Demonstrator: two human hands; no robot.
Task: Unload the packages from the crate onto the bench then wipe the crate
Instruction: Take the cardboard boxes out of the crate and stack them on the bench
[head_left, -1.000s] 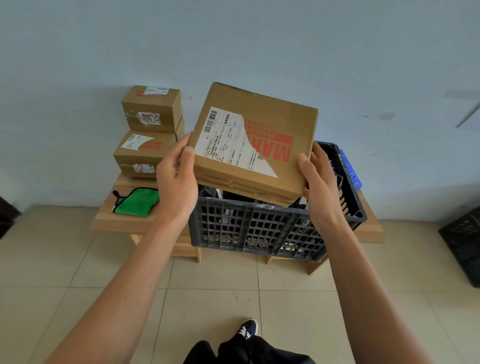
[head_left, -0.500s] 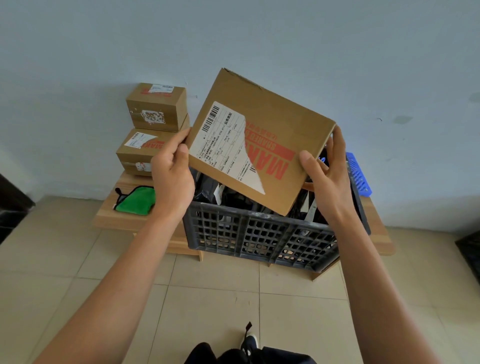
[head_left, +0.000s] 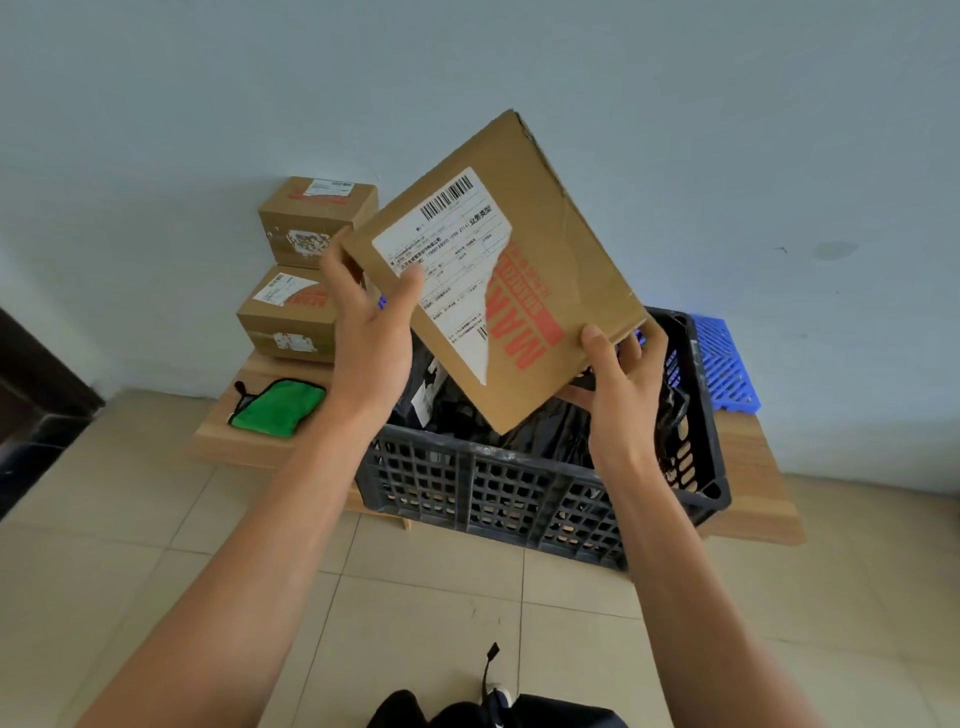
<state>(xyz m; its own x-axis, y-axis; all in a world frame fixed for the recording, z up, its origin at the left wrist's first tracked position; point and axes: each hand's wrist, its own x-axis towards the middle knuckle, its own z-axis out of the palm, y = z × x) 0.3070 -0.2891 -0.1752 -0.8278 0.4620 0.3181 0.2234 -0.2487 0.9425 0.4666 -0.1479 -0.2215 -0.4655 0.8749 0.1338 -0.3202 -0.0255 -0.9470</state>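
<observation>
I hold a flat cardboard package (head_left: 550, 260) with a torn white label and red print, tilted steeply above the dark grey crate (head_left: 519, 493). My left hand (head_left: 371, 343) grips its left edge, thumb on the label. My right hand (head_left: 618, 395) grips its lower right corner. The crate stands on a low wooden bench (head_left: 753, 478) and holds black plastic-wrapped packages (head_left: 545, 426). Two small cardboard boxes (head_left: 306, 270) are stacked at the bench's back left.
A green cloth (head_left: 278, 405) lies on the bench's left end. A blue plastic grid (head_left: 724, 364) leans behind the crate on the right. A pale wall stands right behind the bench. Dark furniture (head_left: 31, 395) is at the left edge. Tiled floor lies in front.
The flat package has turned further clockwise and risen, its top corner now pointing up. Both hands shifted along it, and the view moved closer to the bench.
</observation>
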